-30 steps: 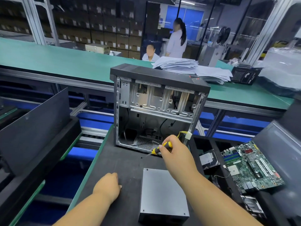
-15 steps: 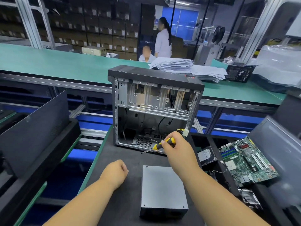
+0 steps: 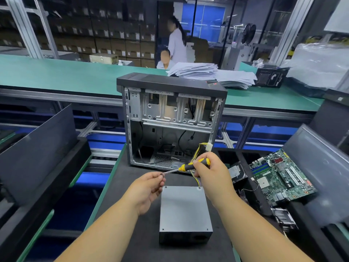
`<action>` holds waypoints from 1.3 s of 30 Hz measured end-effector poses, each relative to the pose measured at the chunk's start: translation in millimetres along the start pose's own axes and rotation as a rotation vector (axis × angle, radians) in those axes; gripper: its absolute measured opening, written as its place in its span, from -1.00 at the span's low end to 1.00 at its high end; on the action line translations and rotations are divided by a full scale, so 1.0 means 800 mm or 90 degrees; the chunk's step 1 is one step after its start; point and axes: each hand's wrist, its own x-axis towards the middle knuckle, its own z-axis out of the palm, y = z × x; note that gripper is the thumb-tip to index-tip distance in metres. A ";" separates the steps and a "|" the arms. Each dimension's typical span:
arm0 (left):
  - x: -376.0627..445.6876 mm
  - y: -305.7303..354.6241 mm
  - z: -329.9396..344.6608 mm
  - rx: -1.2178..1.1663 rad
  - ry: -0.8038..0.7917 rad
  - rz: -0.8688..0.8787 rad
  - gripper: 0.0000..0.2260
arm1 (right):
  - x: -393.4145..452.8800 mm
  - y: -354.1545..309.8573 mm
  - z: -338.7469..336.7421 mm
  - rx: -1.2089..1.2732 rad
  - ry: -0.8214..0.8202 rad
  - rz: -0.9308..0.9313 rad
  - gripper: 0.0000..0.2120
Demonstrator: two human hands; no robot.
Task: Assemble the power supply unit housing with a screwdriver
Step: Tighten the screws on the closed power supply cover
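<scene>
black mat (image 3: 132,186) | power supply (image 3: 184,210); open case (image 3: 170,120) | green bench (image 3: 56,76) behind

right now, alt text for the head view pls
A person's right hand grips a yellow-and-black screwdriver while the left hand pinches at its tip, above a grey power supply unit on a dark mat. An open computer case stands behind.

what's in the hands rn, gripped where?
Right hand grips the screwdriver by its yellow-black handle. Left hand pinches at the shaft tip; whether a screw sits there cannot be told.
</scene>
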 end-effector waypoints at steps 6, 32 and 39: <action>-0.002 -0.017 0.008 -0.056 0.009 -0.030 -0.94 | -0.008 0.023 -0.015 -0.009 0.006 0.009 -0.83; -0.061 -0.057 0.067 -0.057 0.055 -0.053 -0.98 | -0.055 0.041 -0.092 0.001 -0.027 -0.040 -0.92; -0.075 -0.056 0.062 -0.054 0.030 -0.051 -0.99 | -0.081 0.027 -0.094 0.007 -0.036 -0.045 -0.96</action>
